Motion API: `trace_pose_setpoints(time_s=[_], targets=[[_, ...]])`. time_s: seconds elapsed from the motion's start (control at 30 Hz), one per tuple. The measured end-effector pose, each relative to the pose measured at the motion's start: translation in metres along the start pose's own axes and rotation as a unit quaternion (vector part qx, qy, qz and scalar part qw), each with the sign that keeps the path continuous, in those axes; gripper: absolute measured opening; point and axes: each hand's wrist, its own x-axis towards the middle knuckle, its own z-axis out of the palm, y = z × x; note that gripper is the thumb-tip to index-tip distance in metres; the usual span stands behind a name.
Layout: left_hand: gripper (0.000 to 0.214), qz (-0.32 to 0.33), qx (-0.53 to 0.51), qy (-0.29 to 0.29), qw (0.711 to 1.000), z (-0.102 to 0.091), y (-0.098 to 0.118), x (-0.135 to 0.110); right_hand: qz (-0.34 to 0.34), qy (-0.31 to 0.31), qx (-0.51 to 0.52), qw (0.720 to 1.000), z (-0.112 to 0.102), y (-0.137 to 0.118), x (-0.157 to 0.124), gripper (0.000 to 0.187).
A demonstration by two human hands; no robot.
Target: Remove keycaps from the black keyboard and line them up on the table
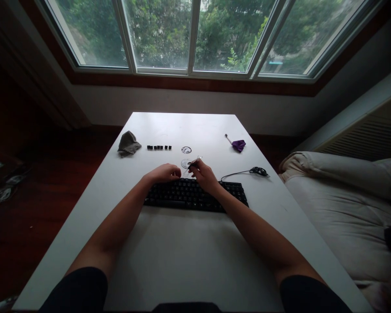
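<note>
With the keyboard as clock centre and 12 toward the window, it lies crosswise on the tabletop, both arms reaching over it. The left hand is at 11 o'clock by the keyboard's far edge, fingers curled inward; whether they grip anything cannot be told. The right hand, past 12, pinches a small dark piece between thumb and fingers; thin wire shows beside it. Just beyond is a clear dish, partly hidden, and past that a round disc, both near 12. A row of keycaps sits at 11, a gray cloth at 10, a purple cloth between 1 and 2, touching a thin stick, and the coiled cable at 2.
</note>
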Motion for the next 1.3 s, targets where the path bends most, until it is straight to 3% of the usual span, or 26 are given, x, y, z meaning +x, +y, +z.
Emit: trace_pose_setpoints(time_s=[0.3, 0.47, 0.8, 1.2, 1.3], targets=[[0.019, -0.021, 0.026, 0.005, 0.999, 0.0, 0.008, -0.008, 0.016, -0.129, -0.064, 0.989, 0.014, -0.001, 0.03, 0.008], [0.017, -0.022, 0.04, 0.008, 0.999, 0.002, 0.007, -0.009, -0.035, -0.188, -0.102, 0.976, 0.012, -0.007, 0.029, 0.007], [0.018, 0.024, 0.054, 0.038, 0.998, 0.002, 0.018, -0.009, -0.127, -0.115, -0.117, 0.978, 0.017, 0.013, -0.001, 0.01], [0.014, 0.016, 0.064, 0.054, 0.996, 0.012, 0.018, -0.003, -0.008, -0.013, -0.007, 1.0, 0.023, 0.017, -0.004, 0.013], [0.017, 0.019, 0.055, 0.068, 0.996, 0.014, 0.02, -0.002, 0.039, 0.014, 0.068, 0.997, 0.023, 0.021, -0.001, 0.02]])
